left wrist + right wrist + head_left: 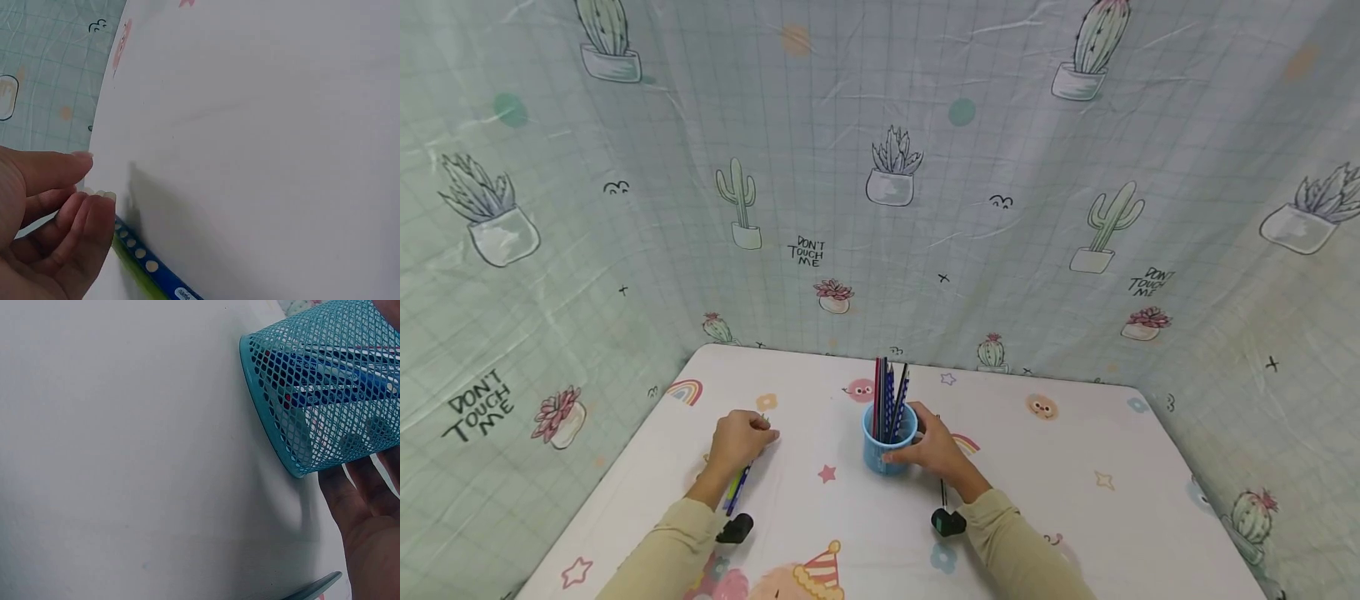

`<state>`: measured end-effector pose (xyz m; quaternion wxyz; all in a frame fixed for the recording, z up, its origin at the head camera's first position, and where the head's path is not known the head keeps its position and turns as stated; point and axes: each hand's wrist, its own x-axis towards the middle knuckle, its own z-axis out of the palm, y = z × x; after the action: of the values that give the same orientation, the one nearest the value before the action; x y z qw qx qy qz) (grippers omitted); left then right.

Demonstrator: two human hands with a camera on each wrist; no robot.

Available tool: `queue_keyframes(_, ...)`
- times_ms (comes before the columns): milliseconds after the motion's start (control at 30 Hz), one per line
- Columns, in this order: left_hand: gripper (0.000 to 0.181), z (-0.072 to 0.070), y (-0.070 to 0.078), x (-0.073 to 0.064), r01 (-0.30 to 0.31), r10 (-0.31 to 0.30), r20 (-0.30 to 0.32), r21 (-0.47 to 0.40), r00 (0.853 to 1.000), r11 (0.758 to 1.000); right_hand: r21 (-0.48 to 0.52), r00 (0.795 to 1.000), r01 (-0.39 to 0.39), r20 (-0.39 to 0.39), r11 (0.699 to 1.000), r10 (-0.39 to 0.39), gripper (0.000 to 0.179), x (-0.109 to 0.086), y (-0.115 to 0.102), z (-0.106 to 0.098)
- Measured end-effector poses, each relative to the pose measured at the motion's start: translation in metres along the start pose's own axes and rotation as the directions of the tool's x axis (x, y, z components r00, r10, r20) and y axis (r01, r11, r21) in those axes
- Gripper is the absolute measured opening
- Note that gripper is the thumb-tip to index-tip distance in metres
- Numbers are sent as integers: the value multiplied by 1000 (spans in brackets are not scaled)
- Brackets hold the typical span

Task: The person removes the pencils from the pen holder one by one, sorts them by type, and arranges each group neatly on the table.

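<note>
Gripping the cup [880, 463] of pencils [887, 408] is the right hand [938, 443]; near the table's [1052, 475] left edge, the left hand [739, 442], fingertips parted, hovers by a still-uncupped blue pencil [164, 278].

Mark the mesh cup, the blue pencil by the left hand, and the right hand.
Mesh cup [328, 419], right wrist view: side wall.
Blue pencil [160, 274], left wrist view: dotted barrel.
Right hand [942, 451], head view: back of hand.

Light-blue cup [875, 455], white-dotted blue pencils [890, 400]
</note>
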<state>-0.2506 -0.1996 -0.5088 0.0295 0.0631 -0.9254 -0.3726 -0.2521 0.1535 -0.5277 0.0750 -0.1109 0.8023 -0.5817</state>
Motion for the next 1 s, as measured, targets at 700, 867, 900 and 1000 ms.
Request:
queue_keyframes(700, 57, 44, 60, -15, -100, 134, 115, -260, 984, 960, -2, 1000, -13, 1, 1000, 13, 88, 2, -2, 0)
queue_keyframes(867, 68, 60, 74, -26, -128, 203, 173, -366, 964, 922, -11, 1000, -13, 7, 1000, 13, 89, 1, -3, 0)
queue_keyframes(900, 71, 64, 76, -27, -138, 217, 174, -382, 960, 914, -11, 1000, -13, 9, 1000, 14, 89, 0, -3, 0)
queue_keyframes(1000, 79, 74, 83, -30, -156, 253, 179, -430, 951, 889, -8, 1000, -5, 16, 1000, 5, 89, 0, -2, 0)
